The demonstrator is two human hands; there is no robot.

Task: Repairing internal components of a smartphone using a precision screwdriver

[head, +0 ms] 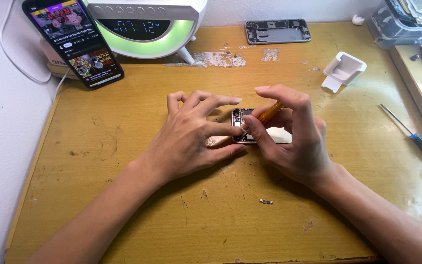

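An opened phone [241,117] with bare internals lies flat in the middle of the worn wooden table [123,146], mostly hidden by both hands. My left hand [191,134] rests on its left end, fingertips pressing the edge. My right hand [294,137] grips a small orange-handled screwdriver [271,112], its tip pointing down at the phone's upper part.
A lit phone [74,41] leans at the back left beside a white clock lamp [145,24]. An empty phone housing [277,31] lies at the back, a white plastic holder [344,70] to its right. A black-handled screwdriver [411,134] lies at right; a small metal part [265,201] lies near.
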